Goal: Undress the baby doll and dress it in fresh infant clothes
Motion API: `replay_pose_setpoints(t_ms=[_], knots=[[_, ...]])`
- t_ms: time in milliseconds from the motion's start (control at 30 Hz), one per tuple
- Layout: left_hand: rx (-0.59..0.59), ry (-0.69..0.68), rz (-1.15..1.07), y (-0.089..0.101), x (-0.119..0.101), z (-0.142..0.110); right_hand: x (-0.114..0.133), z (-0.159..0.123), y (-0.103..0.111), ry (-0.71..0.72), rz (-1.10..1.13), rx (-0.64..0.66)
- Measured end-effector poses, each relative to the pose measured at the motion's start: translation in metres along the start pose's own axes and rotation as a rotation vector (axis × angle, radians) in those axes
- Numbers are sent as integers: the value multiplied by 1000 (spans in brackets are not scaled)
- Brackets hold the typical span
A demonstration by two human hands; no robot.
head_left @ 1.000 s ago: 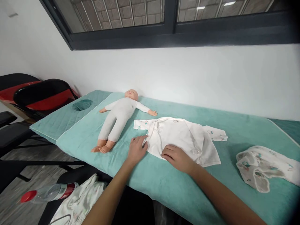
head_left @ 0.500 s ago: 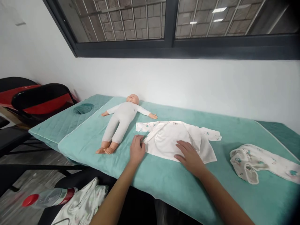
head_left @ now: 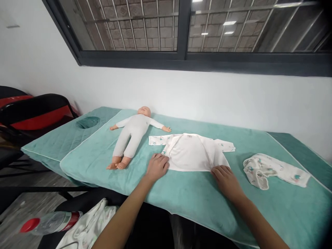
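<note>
A white baby shirt (head_left: 190,155) lies spread out on the teal bed cover, its printed sleeves stretched to both sides. My left hand (head_left: 157,166) is at the shirt's lower left corner, fingers curled together on the edge. At the lower right of the hem, my right hand (head_left: 226,180) has its fingers bent over the cloth; both thumbs are mostly hidden. To the left of the shirt a baby doll (head_left: 135,129) in a pale bodysuit lies on its back with arms spread. Printed baby pants (head_left: 272,169) lie bunched at the right.
The massage bed (head_left: 93,148) has a face hole (head_left: 88,122) at its left end and stands against a white wall under a barred window. A bottle with a red cap (head_left: 52,222) and a printed cloth (head_left: 89,224) lie on a black seat. Folding chairs (head_left: 38,114) stand at the left.
My right hand has gone from lying open on the shirt's front to its lower right hem, fingers now bent. My left hand has shifted slightly onto the left edge. The view has tilted and shifted slightly.
</note>
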State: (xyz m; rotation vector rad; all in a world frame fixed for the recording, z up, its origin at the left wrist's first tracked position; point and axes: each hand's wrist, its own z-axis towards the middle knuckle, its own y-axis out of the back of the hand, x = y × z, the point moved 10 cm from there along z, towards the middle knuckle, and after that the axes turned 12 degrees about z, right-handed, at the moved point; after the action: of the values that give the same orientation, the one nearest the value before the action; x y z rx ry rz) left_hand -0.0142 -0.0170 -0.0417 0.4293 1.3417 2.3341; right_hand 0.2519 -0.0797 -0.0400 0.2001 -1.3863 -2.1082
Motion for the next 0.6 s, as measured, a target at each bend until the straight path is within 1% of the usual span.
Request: replay_pose_setpoints(t_ms=[133, 200, 300, 400, 467, 533, 600], knots=[[-1, 43, 33, -3, 3, 1, 2, -15, 2, 39, 19, 69], [2, 59, 37, -3, 4, 1, 5, -16, 5, 42, 36, 87], [7, 71, 57, -3, 5, 1, 15, -3, 9, 21, 67, 76], [-6, 98, 94, -3, 9, 1, 23, 25, 3, -51, 152, 30], [-27, 121, 109, -3, 12, 0, 23, 50, -10, -120, 219, 16], [-47, 139, 116, -4, 15, -1, 19, 79, -33, -185, 233, 44], [-60, 154, 120, -6, 18, -1, 15, 108, -65, -232, 187, 145]])
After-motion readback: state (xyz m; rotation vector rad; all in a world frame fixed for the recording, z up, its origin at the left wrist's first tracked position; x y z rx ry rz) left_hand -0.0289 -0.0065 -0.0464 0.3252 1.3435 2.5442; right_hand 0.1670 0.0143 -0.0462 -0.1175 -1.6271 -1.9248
